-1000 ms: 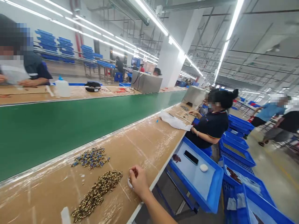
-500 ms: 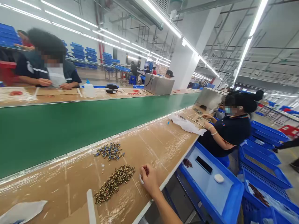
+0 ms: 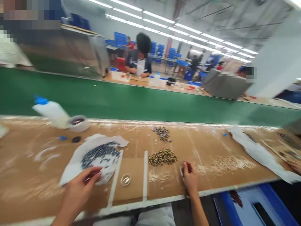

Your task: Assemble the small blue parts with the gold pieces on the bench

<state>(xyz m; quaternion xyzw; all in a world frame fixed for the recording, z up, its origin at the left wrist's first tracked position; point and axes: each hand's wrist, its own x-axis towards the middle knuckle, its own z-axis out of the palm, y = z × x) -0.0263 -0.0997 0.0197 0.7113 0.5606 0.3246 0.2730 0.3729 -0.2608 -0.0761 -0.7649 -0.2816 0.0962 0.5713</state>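
Note:
My left hand [image 3: 81, 185] is over the near edge of a white sheet [image 3: 70, 171] that bears many small dark-blue pieces [image 3: 100, 152]. Its thumb and fingers are pinched together; whatever is between them is too blurred to name. My right hand [image 3: 190, 176] rests by the table's front edge, fingers curled, with a bit of something white showing at its left side. Left of it lies a heap of small black-and-yellow pieces [image 3: 163, 157], and behind that a smaller heap of blue-tipped pieces [image 3: 162, 134]. Between my hands a small round clear dish [image 3: 125, 180] sits on a cardboard panel [image 3: 131, 166].
A white bottle with a blue cap [image 3: 53, 113] and a tape roll [image 3: 78, 123] stand at the back left. A green belt [image 3: 131, 103] runs behind the table. At right are white paper [image 3: 256, 152], a co-worker's hand [image 3: 295, 164] and a blue tray [image 3: 270, 194].
My view has swung left, bringing my left hand, the white sheet with blue pieces and the dish into sight. My right hand stays curled beside the black-and-yellow heap.

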